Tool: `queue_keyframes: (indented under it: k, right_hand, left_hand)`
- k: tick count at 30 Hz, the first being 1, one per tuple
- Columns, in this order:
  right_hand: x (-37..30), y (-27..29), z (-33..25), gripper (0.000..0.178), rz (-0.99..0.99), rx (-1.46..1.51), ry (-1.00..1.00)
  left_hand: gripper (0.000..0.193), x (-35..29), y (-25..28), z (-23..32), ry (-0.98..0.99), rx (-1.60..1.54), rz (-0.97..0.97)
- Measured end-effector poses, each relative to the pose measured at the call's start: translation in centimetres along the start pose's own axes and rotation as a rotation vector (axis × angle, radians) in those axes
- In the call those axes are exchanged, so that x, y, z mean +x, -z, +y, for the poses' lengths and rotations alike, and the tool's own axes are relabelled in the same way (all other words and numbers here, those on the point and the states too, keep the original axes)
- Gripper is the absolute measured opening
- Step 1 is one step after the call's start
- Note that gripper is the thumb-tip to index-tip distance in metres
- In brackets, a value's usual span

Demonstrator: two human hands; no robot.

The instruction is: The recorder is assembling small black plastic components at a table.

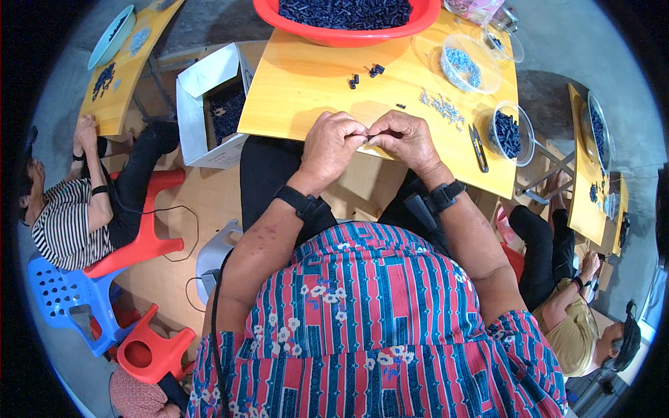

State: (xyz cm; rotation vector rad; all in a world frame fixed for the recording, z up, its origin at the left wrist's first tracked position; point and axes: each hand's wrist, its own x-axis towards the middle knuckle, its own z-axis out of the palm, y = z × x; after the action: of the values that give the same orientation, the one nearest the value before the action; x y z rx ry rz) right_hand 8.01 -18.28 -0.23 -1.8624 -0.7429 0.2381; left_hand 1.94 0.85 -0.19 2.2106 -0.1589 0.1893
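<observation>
My left hand [329,144] and my right hand [410,141] meet at the near edge of the yellow table [300,76]. Thumb and finger of each are pinched on a small dark piece [368,137], mostly covered by the fingertips. One tiny dark piece [401,106] lies just beyond my right hand. Farther off are two little clusters of short black pieces, one left [354,82] and one right [377,70]. Small silvery parts [442,107] are scattered to the right, near a pair of black-handled snips [478,148].
A red basin [341,36] heaped with black pieces stands at the table's far side. Clear tubs hold black pieces [508,134] and pale blue parts [461,67]. An open white carton [209,76] sits left of the table. People work at tables on both sides; stools stand behind left.
</observation>
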Motion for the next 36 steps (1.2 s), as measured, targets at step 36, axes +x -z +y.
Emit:
queue_keyframes:
  k: [36]
  right_hand:
    - [-0.2, -0.8, 0.5, 0.008, 0.108, -0.001, 0.096]
  left_hand:
    - [0.014, -0.3, -0.7, 0.8, 0.013, 0.107, 0.087]
